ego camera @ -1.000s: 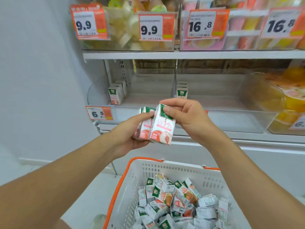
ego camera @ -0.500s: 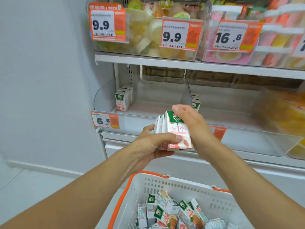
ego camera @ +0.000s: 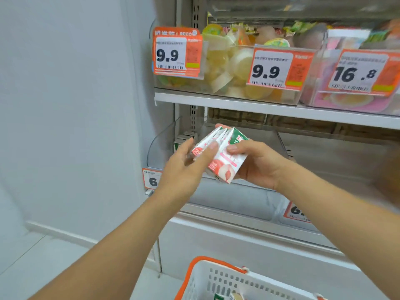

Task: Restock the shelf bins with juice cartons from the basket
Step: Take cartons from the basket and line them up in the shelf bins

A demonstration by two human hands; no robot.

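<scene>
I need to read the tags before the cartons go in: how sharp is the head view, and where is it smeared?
Head view: motion blur throughout, worst at the right edge, where the bins dissolve. The 9.9 price tag reads clearly; the tag by the left hand shows only a 6, the rest hidden. The cartons are soft, print unreadable, under the right hand. Lighting is even; faint glare on the clear bin wall.

A plain pale wall (ego camera: pixel 71 105) fills the frame's left half, meeting a light floor (ego camera: pixel 39 267) at a white baseboard (ego camera: pixel 62 233). At right, white metal shelving (ego camera: pixel 259 109) carries orange price tags (ego camera: pixel 176 54) under even light.
</scene>
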